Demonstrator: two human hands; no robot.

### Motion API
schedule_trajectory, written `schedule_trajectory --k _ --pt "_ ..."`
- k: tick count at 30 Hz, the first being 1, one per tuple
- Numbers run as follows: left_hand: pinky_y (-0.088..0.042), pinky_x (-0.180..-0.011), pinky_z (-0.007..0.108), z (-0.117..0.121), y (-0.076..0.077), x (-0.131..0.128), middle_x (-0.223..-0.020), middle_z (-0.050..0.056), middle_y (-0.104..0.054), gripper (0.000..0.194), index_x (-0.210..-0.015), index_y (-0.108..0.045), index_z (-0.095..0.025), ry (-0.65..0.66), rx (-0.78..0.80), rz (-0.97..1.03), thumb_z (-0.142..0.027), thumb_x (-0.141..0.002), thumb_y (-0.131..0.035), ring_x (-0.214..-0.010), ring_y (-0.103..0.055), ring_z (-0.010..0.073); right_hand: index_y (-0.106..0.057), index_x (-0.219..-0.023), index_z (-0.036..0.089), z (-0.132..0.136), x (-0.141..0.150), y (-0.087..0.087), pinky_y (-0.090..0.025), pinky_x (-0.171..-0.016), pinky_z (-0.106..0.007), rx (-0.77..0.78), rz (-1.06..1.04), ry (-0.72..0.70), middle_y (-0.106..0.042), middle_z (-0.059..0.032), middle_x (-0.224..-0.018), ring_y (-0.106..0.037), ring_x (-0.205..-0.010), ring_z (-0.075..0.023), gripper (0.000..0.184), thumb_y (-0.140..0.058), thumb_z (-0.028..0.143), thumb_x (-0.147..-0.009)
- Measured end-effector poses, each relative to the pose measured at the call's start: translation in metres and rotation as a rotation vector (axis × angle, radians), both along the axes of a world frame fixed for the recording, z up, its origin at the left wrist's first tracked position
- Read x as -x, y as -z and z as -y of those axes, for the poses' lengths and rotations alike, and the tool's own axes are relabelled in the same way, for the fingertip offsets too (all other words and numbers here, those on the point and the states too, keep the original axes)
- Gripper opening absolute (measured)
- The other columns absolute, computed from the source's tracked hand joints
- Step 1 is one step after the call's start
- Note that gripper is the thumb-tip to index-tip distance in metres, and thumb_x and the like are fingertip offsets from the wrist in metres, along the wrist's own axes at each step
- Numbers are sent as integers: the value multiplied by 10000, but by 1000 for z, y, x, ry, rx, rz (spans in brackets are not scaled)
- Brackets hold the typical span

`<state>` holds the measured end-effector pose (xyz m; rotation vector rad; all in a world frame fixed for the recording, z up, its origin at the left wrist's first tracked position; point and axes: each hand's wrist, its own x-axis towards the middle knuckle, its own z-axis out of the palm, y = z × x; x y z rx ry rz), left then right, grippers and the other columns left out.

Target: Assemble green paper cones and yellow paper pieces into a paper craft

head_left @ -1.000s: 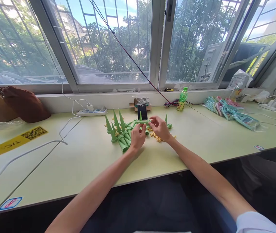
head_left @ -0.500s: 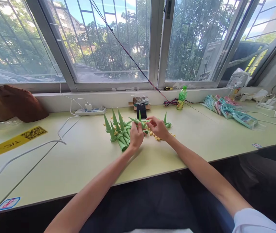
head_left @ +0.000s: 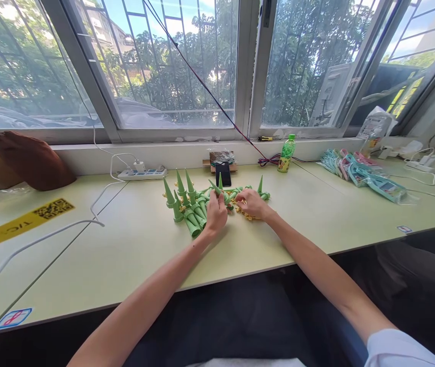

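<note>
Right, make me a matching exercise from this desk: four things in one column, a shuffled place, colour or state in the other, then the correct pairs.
1. left hand
2. right hand
3. phone
4. bottle

A. upright beside a coiled cable
B. at the small yellow pieces
C. black
D. holding a green pointed piece

Pairs: 1-D, 2-B, 3-C, 4-A

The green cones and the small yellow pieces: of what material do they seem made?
Green cones: probably moulded plastic, satin finish, judging by even colour and soft highlights. Small yellow pieces: perhaps plastic, from uniform colour; finish too small to tell.
</note>
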<state>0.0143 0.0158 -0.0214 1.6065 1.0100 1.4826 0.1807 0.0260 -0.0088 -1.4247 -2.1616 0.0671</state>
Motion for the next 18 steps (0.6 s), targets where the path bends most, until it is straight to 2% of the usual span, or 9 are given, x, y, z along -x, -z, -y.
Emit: schedule_trajectory --k 10,18 --pt "-474 -469 249 2 -1 -1 -703 -28 -544 218 -1072 -469 -202 55 29 40 -405 -1005 -425 -511 -553 125 -761 -896 168 8 3 -5 -409 -835 -318 75 121 -8 -712 -88 -927 -618 -915 -221 118 -697 250 -840" --pt "-458 -450 244 3 -2 0 -685 -31 -551 203 -1068 -468 -203 73 39 17 -387 -1007 -411 -498 -570 127 -732 -853 153 8 4 -5 -389 -827 -313 110 164 -11 -696 -84 -913 -610 -911 -216 77 -707 225 -841"
